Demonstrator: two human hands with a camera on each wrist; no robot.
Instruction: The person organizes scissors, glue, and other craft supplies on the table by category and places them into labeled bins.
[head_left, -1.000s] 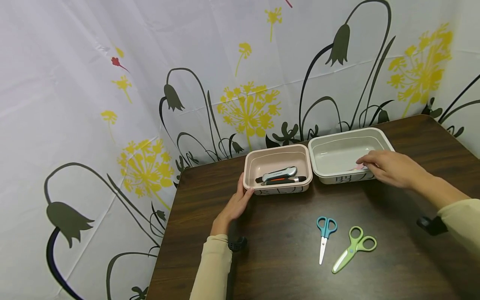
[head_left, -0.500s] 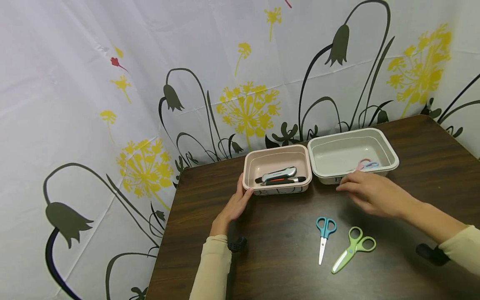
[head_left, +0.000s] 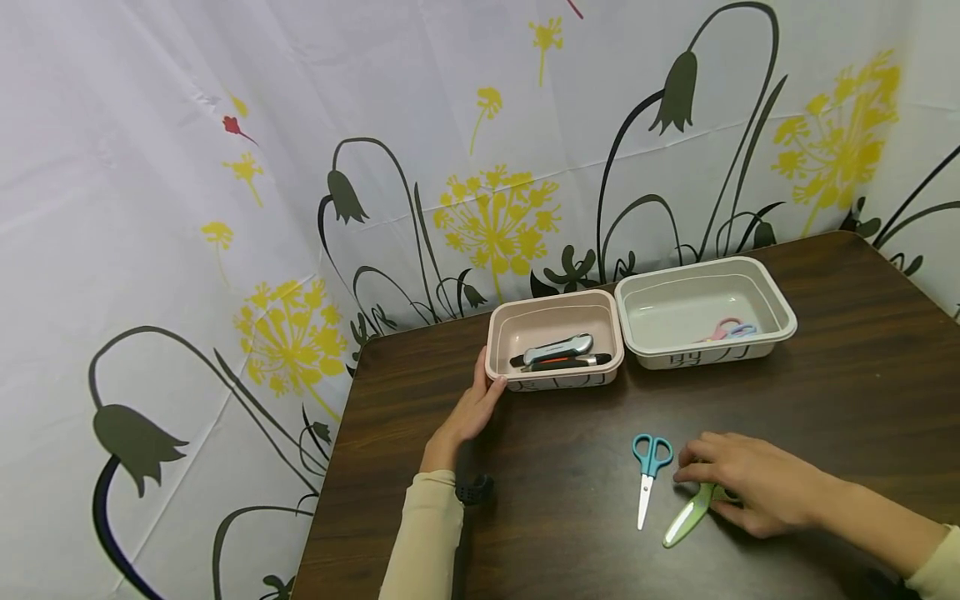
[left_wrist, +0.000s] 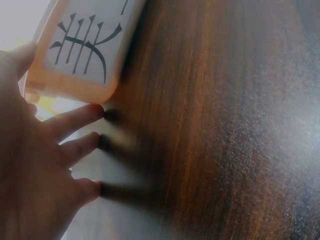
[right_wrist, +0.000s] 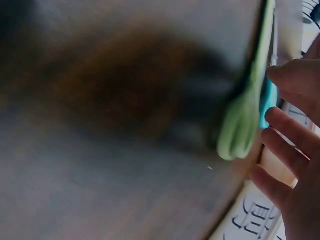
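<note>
My left hand touches the left front corner of a pink box, thumb at its rim and the other fingers spread. Inside that box lie a silver utility knife and a black pen-like tool. Over the green scissors on the table hovers my right hand; it covers most of their handles. In the right wrist view its fingers are spread apart, with a gap to the green scissors. Just left of them lie teal-handled scissors, blades toward me.
A pale grey box stands right beside the pink one. It holds small scissors with a pink handle loop and a lilac-blue loop. Both boxes sit near the back edge of the dark wooden table, before a flowered curtain.
My right hand has let go of the pink-and-lilac scissors in the grey box and come back toward me, over the green scissors. My left hand has stayed at the pink box.
</note>
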